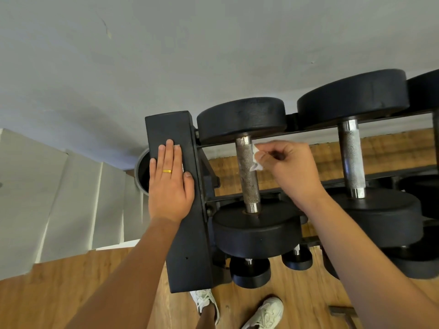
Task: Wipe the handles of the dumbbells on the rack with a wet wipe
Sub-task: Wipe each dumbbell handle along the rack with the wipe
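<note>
Bare forearms lay across the frame at 5 and 7 o'clock, above white sneakers (263, 312) on the wooden plank floor (71, 281). At 9 o'clock, white steps (59, 198) met a grey wall (166, 55). The left hand (169, 184), fingers straight and together and wearing a gold ring (167, 171), lay flat on the black rack's end post (187, 245). At its 3 o'clock ran the first dumbbell's knurled handle (247, 176). The right hand (292, 172) pinched a crumpled wet wipe (256, 157), touching that handle's upper part from 3 o'clock. Farther toward 3 o'clock, a shinier second dumbbell handle (351, 157) sat untouched.
</note>
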